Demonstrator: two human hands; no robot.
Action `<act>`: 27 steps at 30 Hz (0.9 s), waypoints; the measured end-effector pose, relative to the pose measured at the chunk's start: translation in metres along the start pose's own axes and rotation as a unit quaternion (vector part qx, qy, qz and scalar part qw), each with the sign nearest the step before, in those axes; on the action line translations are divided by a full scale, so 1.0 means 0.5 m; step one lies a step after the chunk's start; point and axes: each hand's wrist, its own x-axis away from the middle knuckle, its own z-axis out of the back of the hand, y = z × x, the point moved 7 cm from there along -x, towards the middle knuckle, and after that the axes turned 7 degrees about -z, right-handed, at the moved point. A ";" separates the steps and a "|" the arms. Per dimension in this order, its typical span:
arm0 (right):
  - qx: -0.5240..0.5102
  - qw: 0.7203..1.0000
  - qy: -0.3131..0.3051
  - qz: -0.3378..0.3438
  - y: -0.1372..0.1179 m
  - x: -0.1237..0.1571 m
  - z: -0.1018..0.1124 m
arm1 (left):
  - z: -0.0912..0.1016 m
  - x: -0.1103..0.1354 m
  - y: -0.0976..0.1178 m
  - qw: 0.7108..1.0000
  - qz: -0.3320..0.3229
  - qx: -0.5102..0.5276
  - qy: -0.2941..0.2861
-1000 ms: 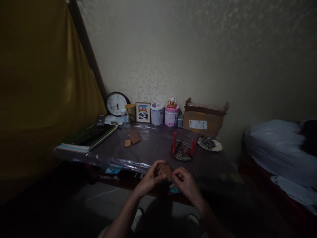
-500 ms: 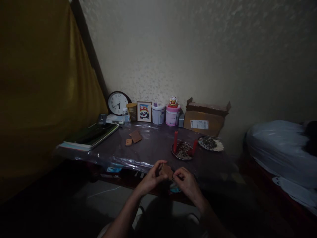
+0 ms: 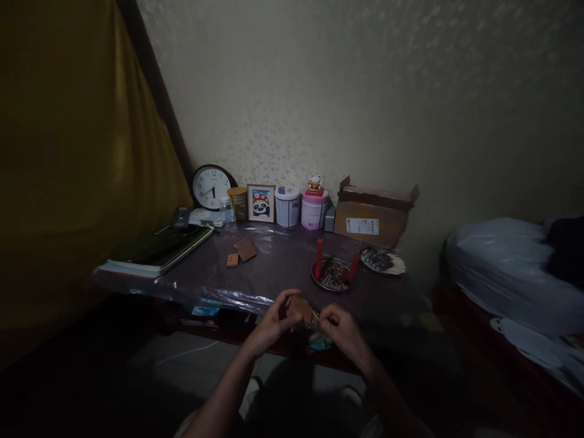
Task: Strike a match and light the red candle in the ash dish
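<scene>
Just at the near edge of the plastic-covered table (image 3: 278, 271), a small brown box (image 3: 300, 305) is held between the person's two hands; the left hand (image 3: 272, 323) is clamped on it, thumb across the near side and fingers curled round the far side; the box thus sits at the left fingertips, tilted, its right end turned toward the right hand (image 3: 343, 331); the right hand's thumb and fingertips are drawn in close together just beside that end, where a thin pale piece (image 3: 314, 317) shows; whether they grip it I cannot tell, the spot being too small and dark; the two hands are apart from each other, with the box bridging most of the gap.

Beyond the hands, slightly to the right, lies a round plate (image 3: 335, 289) bearing an upright red candle (image 3: 319, 260) and a tilted red candle (image 3: 353, 267); further right, pale sticks (image 3: 396, 265) rest on a second plate; to the left, well apart from the hands, a brown flat piece (image 3: 245, 249) and a smaller tan block (image 3: 232, 260) lie near each other on the table; a clock (image 3: 212, 187) stands against the wall behind them.
</scene>
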 end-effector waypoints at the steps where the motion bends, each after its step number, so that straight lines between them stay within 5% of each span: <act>1: -0.025 1.000 -0.002 -0.009 0.004 -0.001 0.001 | 0.004 0.000 0.002 1.000 -0.004 -0.002 0.007; 10: -0.199 0.979 -0.021 -0.046 0.008 -0.009 0.027 | 0.020 -0.002 0.003 0.993 0.019 0.107 0.055; 16: -0.194 0.980 -0.021 -0.033 -0.013 0.006 0.018 | 0.016 -0.012 -0.020 0.973 0.016 0.221 0.071; 27: -0.161 0.985 -0.011 0.061 -0.054 0.026 -0.007 | 0.011 -0.009 -0.019 0.964 0.002 0.261 0.051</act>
